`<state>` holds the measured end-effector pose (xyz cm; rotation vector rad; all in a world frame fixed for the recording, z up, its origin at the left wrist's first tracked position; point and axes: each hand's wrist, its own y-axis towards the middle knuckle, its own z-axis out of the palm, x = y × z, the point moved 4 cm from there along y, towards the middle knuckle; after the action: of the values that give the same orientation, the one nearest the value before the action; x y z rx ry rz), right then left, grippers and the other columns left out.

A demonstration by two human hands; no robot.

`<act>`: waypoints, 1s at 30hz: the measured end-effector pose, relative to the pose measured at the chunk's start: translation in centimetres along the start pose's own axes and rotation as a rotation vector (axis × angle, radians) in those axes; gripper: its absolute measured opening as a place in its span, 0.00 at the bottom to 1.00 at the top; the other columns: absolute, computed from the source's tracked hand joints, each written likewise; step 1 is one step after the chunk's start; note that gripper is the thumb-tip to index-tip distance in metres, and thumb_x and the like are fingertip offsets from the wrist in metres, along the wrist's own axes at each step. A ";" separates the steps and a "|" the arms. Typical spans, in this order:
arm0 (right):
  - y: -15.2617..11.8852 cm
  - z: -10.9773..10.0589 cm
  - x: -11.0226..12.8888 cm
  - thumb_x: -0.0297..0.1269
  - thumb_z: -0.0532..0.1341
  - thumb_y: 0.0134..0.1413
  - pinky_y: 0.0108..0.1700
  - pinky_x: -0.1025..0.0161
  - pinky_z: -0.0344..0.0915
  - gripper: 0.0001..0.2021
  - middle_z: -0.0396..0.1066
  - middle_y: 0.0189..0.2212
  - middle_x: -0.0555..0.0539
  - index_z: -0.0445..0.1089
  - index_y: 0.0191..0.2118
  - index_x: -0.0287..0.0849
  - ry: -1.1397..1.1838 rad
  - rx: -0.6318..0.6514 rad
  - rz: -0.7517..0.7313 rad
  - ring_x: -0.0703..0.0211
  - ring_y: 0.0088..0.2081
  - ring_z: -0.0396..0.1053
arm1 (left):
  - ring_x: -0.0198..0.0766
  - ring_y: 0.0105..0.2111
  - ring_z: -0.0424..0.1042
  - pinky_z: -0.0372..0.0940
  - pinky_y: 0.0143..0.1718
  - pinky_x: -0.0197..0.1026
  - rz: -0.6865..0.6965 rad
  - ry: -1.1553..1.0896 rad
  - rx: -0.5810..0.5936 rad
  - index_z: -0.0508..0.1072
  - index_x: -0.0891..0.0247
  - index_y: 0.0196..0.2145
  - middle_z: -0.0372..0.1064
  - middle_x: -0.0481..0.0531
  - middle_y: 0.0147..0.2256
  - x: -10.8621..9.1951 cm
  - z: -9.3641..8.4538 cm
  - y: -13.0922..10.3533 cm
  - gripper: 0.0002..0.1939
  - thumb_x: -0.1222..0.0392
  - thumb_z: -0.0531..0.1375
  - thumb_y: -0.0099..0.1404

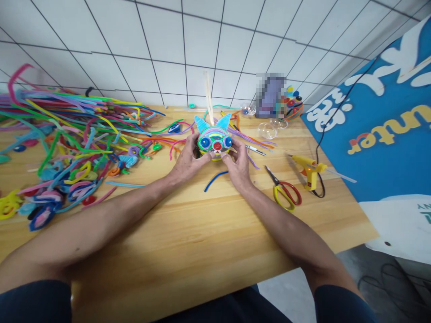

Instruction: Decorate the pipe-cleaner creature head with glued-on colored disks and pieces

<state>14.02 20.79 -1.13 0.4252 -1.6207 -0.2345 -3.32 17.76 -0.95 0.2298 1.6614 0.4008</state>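
Note:
Between both hands is a pipe-cleaner animal head (214,133) with light-blue pointed ears, blue round eyes and a red nose. My left hand (191,158) grips its left side, thumb at the lower front. On the other side my right hand (239,163) holds it the same way, thumb near the mouth. The thumbs almost meet below the nose, where a small pale spot shows; I cannot make out what it is. Pale sticks (208,96) rise behind the ears. Just below the hands, a short dark-blue pipe cleaner (215,180) lies on the wooden table (188,251).
Colourful pipe cleaners (84,107) and finished pieces heap up at the left. Scissors (284,189) with red and yellow handles lie at the right, beside a yellow glue gun (309,170) with its cord. Clear plastic balls (267,130) and a pixelated object (270,96) stand by the tiled wall.

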 end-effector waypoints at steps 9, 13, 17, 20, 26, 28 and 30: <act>0.1 0.0 -0.1 0.44 0.67 0.58 0.58 0.46 0.72 0.22 0.71 0.57 0.44 0.65 0.56 0.51 -0.022 0.001 0.004 0.51 0.54 0.72 | 0.48 0.57 0.72 0.68 0.61 0.52 -0.004 -0.038 -0.008 0.62 0.58 0.58 0.69 0.58 0.58 -0.1 0.1 0.1 0.34 0.46 0.71 0.62; 0.1 0.0 -0.1 0.44 0.67 0.58 0.59 0.46 0.72 0.22 0.71 0.57 0.43 0.65 0.57 0.50 -0.024 0.004 0.003 0.51 0.54 0.72 | 0.47 0.57 0.72 0.68 0.60 0.50 0.003 -0.027 -0.011 0.62 0.57 0.59 0.69 0.58 0.58 -0.1 0.1 0.1 0.34 0.45 0.71 0.62; 0.1 -0.1 -0.1 0.43 0.68 0.58 0.60 0.46 0.72 0.22 0.71 0.57 0.43 0.65 0.56 0.50 -0.016 -0.001 -0.004 0.50 0.56 0.72 | 0.46 0.57 0.72 0.68 0.60 0.51 0.006 -0.021 -0.004 0.62 0.57 0.59 0.69 0.57 0.58 -0.1 0.0 0.0 0.34 0.46 0.71 0.62; 0.1 -0.1 0.0 0.42 0.68 0.57 0.60 0.46 0.71 0.23 0.71 0.57 0.43 0.65 0.56 0.49 -0.005 -0.005 -0.007 0.49 0.57 0.71 | 0.47 0.58 0.71 0.67 0.61 0.51 0.004 -0.009 0.001 0.62 0.56 0.59 0.69 0.57 0.59 0.1 0.0 0.0 0.34 0.47 0.70 0.63; 0.0 -0.1 -0.1 0.41 0.67 0.57 0.61 0.45 0.70 0.21 0.70 0.58 0.43 0.65 0.55 0.50 0.007 0.002 0.002 0.49 0.58 0.70 | 0.47 0.58 0.71 0.67 0.60 0.51 0.010 -0.027 -0.004 0.62 0.56 0.59 0.69 0.57 0.58 0.2 0.0 0.0 0.34 0.47 0.71 0.62; 0.0 -0.1 -0.1 0.41 0.67 0.57 0.61 0.46 0.70 0.22 0.70 0.57 0.43 0.65 0.55 0.50 0.003 -0.002 -0.006 0.49 0.58 0.70 | 0.47 0.58 0.71 0.67 0.60 0.51 0.012 -0.024 -0.003 0.62 0.57 0.60 0.68 0.57 0.59 0.1 0.0 0.0 0.34 0.47 0.71 0.62; 0.1 -0.1 -0.2 0.41 0.67 0.57 0.60 0.46 0.71 0.22 0.70 0.57 0.43 0.64 0.56 0.50 -0.008 -0.005 -0.013 0.50 0.58 0.70 | 0.47 0.58 0.71 0.67 0.60 0.52 0.014 -0.016 0.001 0.62 0.57 0.60 0.68 0.58 0.59 0.0 0.0 0.0 0.34 0.47 0.70 0.62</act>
<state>14.13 20.94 -1.23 0.4315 -1.6251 -0.2505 -3.32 17.77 -0.98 0.2449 1.6454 0.4075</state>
